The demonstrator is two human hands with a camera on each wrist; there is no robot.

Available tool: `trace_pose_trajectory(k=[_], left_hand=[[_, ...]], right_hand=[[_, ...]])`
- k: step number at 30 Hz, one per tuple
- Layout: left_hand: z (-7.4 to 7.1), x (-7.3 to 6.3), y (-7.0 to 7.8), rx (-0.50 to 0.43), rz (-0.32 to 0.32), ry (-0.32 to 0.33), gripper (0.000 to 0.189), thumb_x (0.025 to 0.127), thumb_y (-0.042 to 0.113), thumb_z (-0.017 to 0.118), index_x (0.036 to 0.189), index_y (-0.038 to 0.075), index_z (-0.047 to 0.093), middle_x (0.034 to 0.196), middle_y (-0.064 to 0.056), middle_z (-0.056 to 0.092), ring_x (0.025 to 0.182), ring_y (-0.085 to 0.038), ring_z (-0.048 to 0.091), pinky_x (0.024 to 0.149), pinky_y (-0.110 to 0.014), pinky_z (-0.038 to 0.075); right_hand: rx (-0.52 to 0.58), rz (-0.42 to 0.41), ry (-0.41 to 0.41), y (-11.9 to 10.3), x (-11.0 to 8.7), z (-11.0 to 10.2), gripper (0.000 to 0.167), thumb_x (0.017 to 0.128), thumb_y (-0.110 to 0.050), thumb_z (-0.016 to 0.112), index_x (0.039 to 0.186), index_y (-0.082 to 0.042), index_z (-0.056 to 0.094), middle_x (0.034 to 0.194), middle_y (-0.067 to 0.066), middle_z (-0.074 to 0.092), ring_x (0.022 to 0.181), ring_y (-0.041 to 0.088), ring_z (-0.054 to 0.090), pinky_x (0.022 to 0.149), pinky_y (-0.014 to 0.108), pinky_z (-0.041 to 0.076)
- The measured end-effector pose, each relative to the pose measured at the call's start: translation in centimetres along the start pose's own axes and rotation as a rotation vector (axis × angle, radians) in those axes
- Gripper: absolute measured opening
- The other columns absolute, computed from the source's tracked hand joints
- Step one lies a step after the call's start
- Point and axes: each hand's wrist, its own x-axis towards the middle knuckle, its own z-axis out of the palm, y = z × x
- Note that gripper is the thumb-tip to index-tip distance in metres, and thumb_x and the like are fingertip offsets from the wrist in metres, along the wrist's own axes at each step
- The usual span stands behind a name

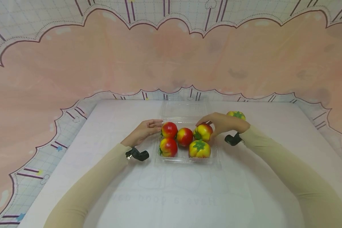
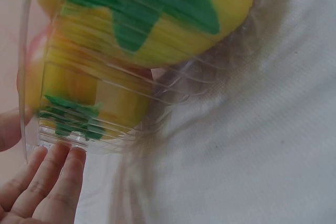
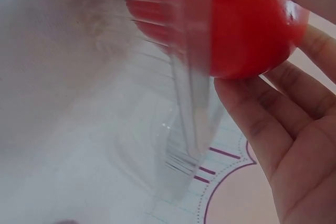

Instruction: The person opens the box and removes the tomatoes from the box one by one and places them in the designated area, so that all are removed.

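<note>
- Pinches a red-yellow fruit (image 1: pixel 203 130) in the right hand (image 1: pixel 223 123), at the back right corner of the clear box (image 1: pixel 183 154).
- Touches the box's left side with the outstretched left hand (image 1: pixel 145 129).

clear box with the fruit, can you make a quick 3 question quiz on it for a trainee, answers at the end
1. Is the lid of the clear box open or closed, and on which side of the box is it?
2. Which hand grips a fruit?
A) only the left
B) only the right
C) both
3. True or false: every fruit in the head view is inside the box.

Key
1. Open, folded back on the far side of the box.
2. B: the right hand grips it.
3. False: a partly hidden fruit is on the table, outside the box, behind the right hand and wrist.
</note>
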Motion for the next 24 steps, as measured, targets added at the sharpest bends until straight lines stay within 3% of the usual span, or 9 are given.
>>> trace_pose_trajectory(k=[19, 24], left_hand=[[0.05, -0.01, 0.0, 0.002, 0.0, 0.0, 0.051, 0.094, 0.009, 0.055, 0.141, 0.002, 0.038, 0.143, -0.02, 0.044, 0.132, -0.033, 0.043, 0.11, -0.04, 0.039], [0.0, 0.04, -0.04, 0.008, 0.006, -0.002, 0.051, 0.094, 0.009, 0.054, 0.142, 0.002, 0.037, 0.143, -0.02, 0.044, 0.132, -0.033, 0.044, 0.109, -0.04, 0.039]], right_hand=[[0.032, 0.001, 0.036, 0.11, -0.51, -0.83, 0.058, 0.073, -0.011, 0.08, 0.126, -0.008, 0.057, 0.131, 0.012, 0.057, 0.121, 0.029, 0.054, 0.102, 0.045, 0.047], [0.047, -0.001, 0.056, 0.58, -0.85, -1.03, 0.06, 0.073, -0.019, 0.081, 0.127, -0.011, 0.056, 0.132, 0.009, 0.057, 0.121, 0.026, 0.054, 0.104, 0.045, 0.045]])
